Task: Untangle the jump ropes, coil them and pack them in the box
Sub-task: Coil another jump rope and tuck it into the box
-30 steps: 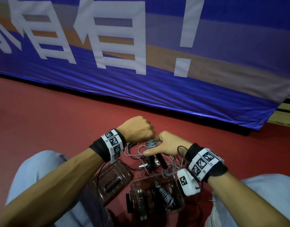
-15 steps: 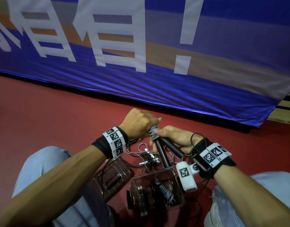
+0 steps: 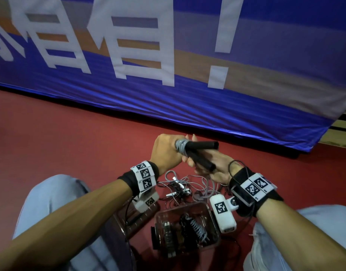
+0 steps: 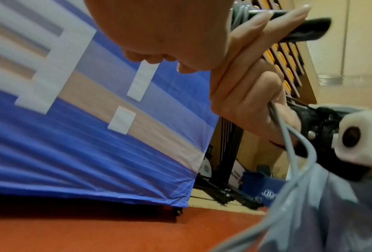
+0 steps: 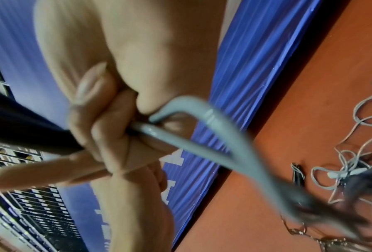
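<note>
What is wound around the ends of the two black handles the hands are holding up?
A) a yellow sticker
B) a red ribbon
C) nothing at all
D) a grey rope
D: grey rope is coiled tightly round one end of the two black handles, next to the left hand, while the right hand holds the handles from below.

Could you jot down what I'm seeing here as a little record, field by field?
Place: red floor, blue banner behind
Left hand: grips the grey rope wound round two black handles
Right hand: holds the handles from below
Box: clear, open, coiled ropes inside
Lid: beside the box
Loose ropes: tangled on the floor
</note>
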`<action>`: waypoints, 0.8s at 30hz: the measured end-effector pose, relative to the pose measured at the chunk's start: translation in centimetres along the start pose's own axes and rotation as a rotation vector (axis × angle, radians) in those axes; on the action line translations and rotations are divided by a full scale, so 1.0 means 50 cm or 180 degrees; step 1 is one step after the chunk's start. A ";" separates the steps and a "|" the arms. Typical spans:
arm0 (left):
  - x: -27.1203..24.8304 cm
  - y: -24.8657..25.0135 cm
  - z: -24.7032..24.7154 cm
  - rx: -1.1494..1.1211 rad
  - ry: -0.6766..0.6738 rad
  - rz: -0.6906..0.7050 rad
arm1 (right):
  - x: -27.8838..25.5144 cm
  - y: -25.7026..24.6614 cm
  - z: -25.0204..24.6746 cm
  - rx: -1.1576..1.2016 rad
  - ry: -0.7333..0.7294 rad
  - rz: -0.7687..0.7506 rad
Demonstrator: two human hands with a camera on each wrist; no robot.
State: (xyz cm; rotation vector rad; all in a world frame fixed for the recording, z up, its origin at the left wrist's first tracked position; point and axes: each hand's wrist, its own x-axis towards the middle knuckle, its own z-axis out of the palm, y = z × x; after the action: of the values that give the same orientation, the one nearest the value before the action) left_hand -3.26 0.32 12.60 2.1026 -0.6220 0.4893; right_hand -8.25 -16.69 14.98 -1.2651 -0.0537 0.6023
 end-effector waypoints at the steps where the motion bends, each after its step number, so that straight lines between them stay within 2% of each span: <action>1: -0.001 -0.001 0.009 -0.0243 -0.0004 -0.0326 | 0.005 -0.002 0.006 0.0178 0.0039 -0.0133; 3: 0.000 -0.004 0.027 -0.0528 -0.0028 -0.0864 | 0.013 -0.007 0.012 0.0560 0.0170 -0.0221; 5: -0.002 -0.006 0.040 -0.0523 -0.0107 -0.1156 | 0.016 -0.011 0.016 0.0524 0.0393 -0.0219; 8: -0.006 -0.003 0.040 -0.0331 -0.0410 -0.1353 | 0.023 -0.010 0.016 0.0227 0.0722 -0.0057; 13: -0.003 -0.031 0.052 0.0353 -0.0964 -0.1624 | 0.038 0.003 0.027 0.0401 0.1251 0.0244; 16: -0.001 -0.042 0.061 0.0852 -0.1393 -0.1818 | 0.041 0.011 0.032 0.0063 0.1449 0.0418; 19: -0.001 -0.043 0.066 0.1724 -0.1452 -0.1702 | 0.037 0.024 0.031 -0.0545 0.1418 0.0592; 22: -0.004 -0.034 0.071 0.2304 -0.1544 -0.1470 | 0.035 0.034 0.010 -0.2079 0.1449 0.0732; 24: 0.001 -0.029 0.067 0.2525 -0.1684 -0.1358 | 0.040 0.049 -0.010 -0.3078 0.1510 0.0581</action>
State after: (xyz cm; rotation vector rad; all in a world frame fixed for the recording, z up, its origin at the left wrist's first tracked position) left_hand -1.99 -1.74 9.88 3.0653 -0.2444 -0.1127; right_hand -7.38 -15.82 12.02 -2.3468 0.1910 0.4120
